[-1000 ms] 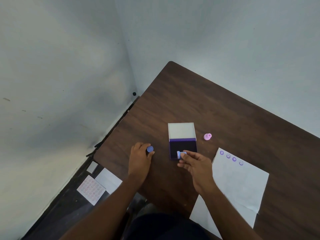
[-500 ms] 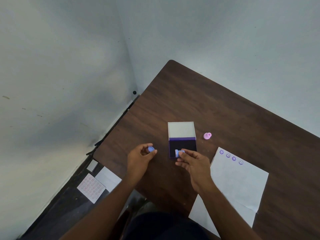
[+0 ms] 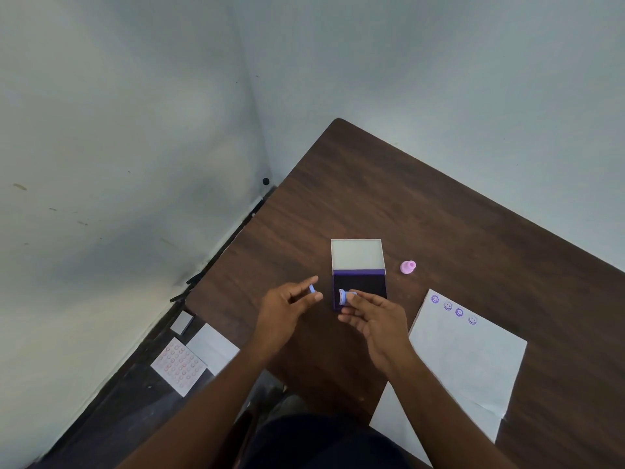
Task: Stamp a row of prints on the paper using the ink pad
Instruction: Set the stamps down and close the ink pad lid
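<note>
An open ink pad point(image 3: 360, 285) lies on the brown table point(image 3: 422, 214), its dark purple pad toward me and its pale lid point(image 3: 357, 254) folded back. My right hand point(image 3: 377, 319) pinches a small blue stamp point(image 3: 344, 296) sideways over the pad's near left corner. My left hand point(image 3: 287, 308) holds a small blue cap point(image 3: 312, 289) between thumb and fingertips, raised off the table left of the pad. The white paper point(image 3: 466, 353) lies to the right, with a row of several purple smiley prints point(image 3: 453, 309) along its top edge.
A pink stamp point(image 3: 408, 266) stands on the table right of the ink pad lid. On the dark floor at the left lie a sheet with pink prints point(image 3: 178, 365) and other white papers point(image 3: 212, 346). Walls meet in a corner behind the table.
My left hand has lifted the blue cap off the table and brought it nearer the stamp. My right hand stays at the pad's near corner with the stamp.
</note>
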